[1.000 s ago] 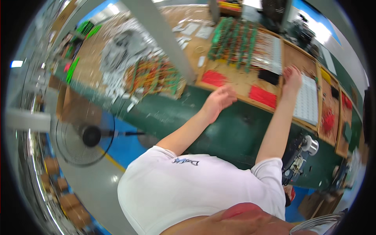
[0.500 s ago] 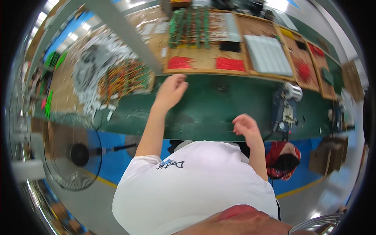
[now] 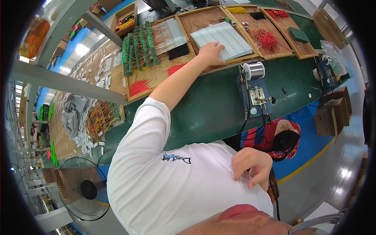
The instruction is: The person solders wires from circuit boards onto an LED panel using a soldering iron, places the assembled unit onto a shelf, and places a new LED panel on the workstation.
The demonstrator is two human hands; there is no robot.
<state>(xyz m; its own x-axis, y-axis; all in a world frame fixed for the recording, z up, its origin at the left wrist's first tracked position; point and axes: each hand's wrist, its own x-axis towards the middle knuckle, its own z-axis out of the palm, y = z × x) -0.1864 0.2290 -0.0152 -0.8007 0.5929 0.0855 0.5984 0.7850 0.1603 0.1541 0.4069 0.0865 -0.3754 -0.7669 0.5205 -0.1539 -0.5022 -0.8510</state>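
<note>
My left hand [image 3: 211, 54] reaches across the green bench and lies with spread fingers on the near left part of a pale white panel [image 3: 225, 38] with a grid of small marks. That panel, which looks like circuit boards in a sheet, lies in a wooden tray [image 3: 190, 18]. Close to my chest, my right hand [image 3: 252, 165] has its fingers loosely curled, the thumb apart from them. Its fingertips are at the white shirt, and nothing shows in its grasp.
Green boards [image 3: 141, 49] with wires and red wires [image 3: 140, 87] fill the left tray. A solder wire spool [image 3: 254, 71] sits on a blue device [image 3: 256, 96] at the bench's right. Wired boards [image 3: 103, 117] lie at left, beyond a grey post [image 3: 78, 87]. A fan [image 3: 88, 189] stands lower left.
My left hand has moved forward and right onto the white panel. The right hand has drawn back from above the bench edge to my chest. The view has turned to the right.
</note>
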